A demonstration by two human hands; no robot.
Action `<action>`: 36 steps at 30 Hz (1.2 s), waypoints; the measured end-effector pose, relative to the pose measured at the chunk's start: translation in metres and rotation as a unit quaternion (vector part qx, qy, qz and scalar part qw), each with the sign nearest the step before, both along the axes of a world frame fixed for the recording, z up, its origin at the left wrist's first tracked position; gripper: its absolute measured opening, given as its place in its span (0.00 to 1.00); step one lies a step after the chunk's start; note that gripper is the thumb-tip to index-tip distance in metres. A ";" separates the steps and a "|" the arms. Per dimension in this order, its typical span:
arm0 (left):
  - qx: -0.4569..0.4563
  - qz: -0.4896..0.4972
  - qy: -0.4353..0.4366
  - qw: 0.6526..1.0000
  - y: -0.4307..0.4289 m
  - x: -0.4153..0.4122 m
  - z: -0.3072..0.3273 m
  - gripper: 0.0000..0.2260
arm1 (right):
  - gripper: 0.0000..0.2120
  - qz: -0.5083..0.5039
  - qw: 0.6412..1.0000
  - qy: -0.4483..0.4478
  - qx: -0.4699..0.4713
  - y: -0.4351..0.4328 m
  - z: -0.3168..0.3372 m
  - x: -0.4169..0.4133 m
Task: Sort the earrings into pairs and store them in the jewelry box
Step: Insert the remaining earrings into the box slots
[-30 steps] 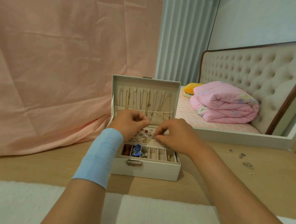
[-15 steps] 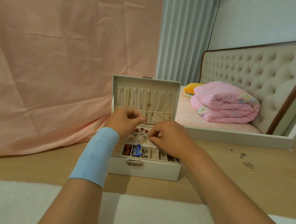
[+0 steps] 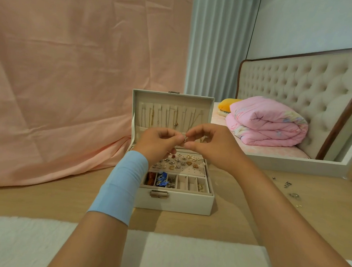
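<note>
Tiny earring [image 3: 185,139] pinched betw. left hand [image 3: 158,143] & right hand [image 3: 210,144], above the jewelry box [image 3: 175,203]: too small to tell shape. Hands hid the lower pocket of the box's lid [image 3: 173,100] & the back edge of its stud pad [image 3: 191,171]. Right of box, loose bits [image 3: 287,184] were too tiny to ID. In front of box, both forearms [image 3: 102,242] were cut off at the bottom edge.

jewelry box [image 3: 175,203]: frame centre, on the table [image 3: 43,197], lid upright behind
hands: left hand [image 3: 158,142] and right hand [image 3: 211,145] meet above the box, an earring [image 3: 185,139] pinched between both
studs [image 3: 175,162]: in the box's tray
loose earrings [image 3: 287,184]: on the table, far right
</note>
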State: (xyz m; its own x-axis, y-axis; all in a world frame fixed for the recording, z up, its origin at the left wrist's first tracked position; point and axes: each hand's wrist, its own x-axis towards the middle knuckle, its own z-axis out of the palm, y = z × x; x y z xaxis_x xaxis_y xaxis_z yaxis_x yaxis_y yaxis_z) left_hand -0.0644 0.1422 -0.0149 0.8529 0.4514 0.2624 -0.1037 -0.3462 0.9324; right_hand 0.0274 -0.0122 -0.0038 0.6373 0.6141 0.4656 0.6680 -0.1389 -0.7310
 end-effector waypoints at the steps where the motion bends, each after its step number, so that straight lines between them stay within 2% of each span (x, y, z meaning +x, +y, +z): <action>1: -0.007 -0.003 -0.002 1.000 -0.002 0.000 0.001 0.02 | 0.10 -0.001 1.000 0.002 0.010 0.000 0.000 -0.001; 5: -0.039 -0.014 -0.006 0.999 -0.005 0.000 0.002 0.04 | 0.10 -0.012 0.998 0.009 0.057 0.002 -0.002 0.003; 8: -0.051 -0.015 0.002 0.999 -0.005 0.000 0.003 0.05 | 0.08 -0.015 0.995 0.056 0.082 0.005 -0.004 0.002; 15: 0.025 0.014 -0.021 0.999 -0.005 -0.001 0.000 0.03 | 0.09 -0.022 0.974 0.206 0.089 0.011 -0.009 -0.002; 18: 0.039 0.018 -0.032 0.999 -0.006 -0.001 0.000 0.03 | 0.07 -0.020 0.970 0.227 0.079 0.009 -0.010 0.001; 28: 0.060 -0.005 0.029 0.998 -0.001 -0.005 -0.001 0.05 | 0.06 -0.009 0.980 0.194 0.045 0.005 -0.015 0.004; 31: 0.144 -0.007 0.088 0.986 0.003 -0.006 -0.002 0.07 | 0.05 -0.036 0.995 0.082 -0.054 0.004 -0.018 0.007; 33: 0.213 0.005 0.146 0.966 0.005 -0.007 -0.003 0.11 | 0.05 -0.050 0.988 0.010 -0.143 0.005 -0.020 0.007; 36: 0.247 0.002 0.192 0.950 0.005 -0.008 -0.005 0.12 | 0.05 -0.059 0.975 -0.051 -0.206 0.006 -0.022 0.001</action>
State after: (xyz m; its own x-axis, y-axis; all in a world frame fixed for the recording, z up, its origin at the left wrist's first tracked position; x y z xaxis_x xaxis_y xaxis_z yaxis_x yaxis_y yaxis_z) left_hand -0.0721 0.1469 -0.0195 0.9269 0.3580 0.1124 0.2141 -0.7505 0.6252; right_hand 0.0280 -0.0059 -0.0261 0.6776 0.6881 0.2596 0.6962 -0.4865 -0.5278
